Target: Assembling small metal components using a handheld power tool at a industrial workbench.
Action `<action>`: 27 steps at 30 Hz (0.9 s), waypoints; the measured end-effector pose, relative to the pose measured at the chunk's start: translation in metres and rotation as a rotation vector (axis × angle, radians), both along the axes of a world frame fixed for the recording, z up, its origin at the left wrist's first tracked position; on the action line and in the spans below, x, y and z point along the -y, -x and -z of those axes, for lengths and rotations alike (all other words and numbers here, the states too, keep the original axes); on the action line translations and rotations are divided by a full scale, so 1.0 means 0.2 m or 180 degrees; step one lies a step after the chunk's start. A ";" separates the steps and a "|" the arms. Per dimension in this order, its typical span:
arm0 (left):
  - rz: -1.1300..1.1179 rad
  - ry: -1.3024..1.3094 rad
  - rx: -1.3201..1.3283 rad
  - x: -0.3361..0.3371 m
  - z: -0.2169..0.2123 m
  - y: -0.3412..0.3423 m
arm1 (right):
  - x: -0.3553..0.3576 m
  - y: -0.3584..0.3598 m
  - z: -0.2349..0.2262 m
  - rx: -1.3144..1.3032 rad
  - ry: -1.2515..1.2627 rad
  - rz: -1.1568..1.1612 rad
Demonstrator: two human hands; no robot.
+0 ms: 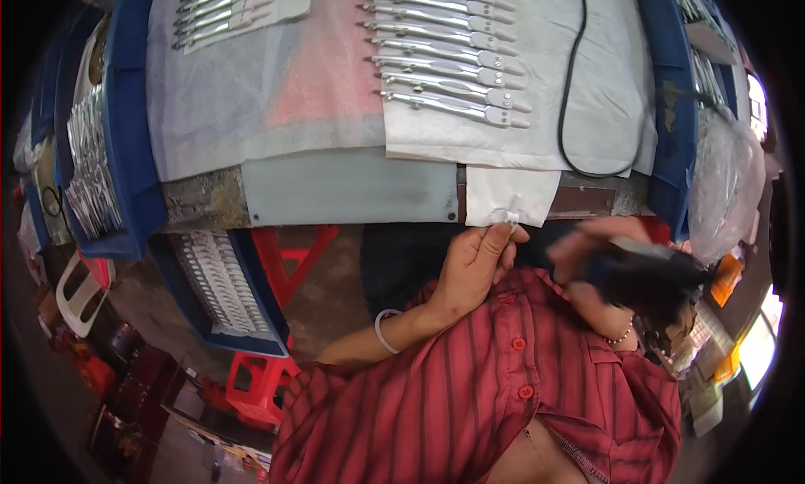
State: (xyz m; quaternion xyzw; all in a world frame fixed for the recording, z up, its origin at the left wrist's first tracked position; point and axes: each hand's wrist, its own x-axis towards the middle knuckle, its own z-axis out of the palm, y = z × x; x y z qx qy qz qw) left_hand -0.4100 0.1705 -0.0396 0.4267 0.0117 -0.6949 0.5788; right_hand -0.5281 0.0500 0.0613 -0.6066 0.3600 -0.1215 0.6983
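At the table's near edge, my left hand [480,264] pinches a small silver metal piece [512,214] between thumb and fingers, over a white cloth flap [495,186]. Most of the piece is hidden by the fingers. To its right, my right hand [579,249] is smeared by motion and grips a dark handheld tool [650,279]; its exact kind is too blurred to tell. Beyond both hands lies a column of slim silver drawing compasses [453,88], side by side on white sheeting [444,144]. A smaller group of compasses [222,10] lies farther left.
A black cord [567,107] loops over the sheeting. Blue crates [126,107] flank the table, the left one holding metal parts. Another blue crate [243,316] with silver parts rests below on a red stool [256,388]. A clear plastic bag [725,182] hangs at right.
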 end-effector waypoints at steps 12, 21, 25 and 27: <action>0.0356 -0.0275 -0.0356 0.02 -0.04 -0.04 | 0.06 -0.21 -0.04 0.2309 0.1743 -0.0505; 0.0258 -0.0148 -0.0296 0.02 -0.04 -0.04 | 0.07 -0.25 0.00 0.2429 0.1614 -0.0849; 0.0286 -0.0151 -0.0286 0.02 -0.04 -0.05 | 0.07 -0.26 0.00 0.2411 0.1630 -0.0845; 0.0288 -0.0147 -0.0287 0.02 -0.04 -0.05 | 0.06 -0.27 0.00 0.2398 0.1639 -0.0838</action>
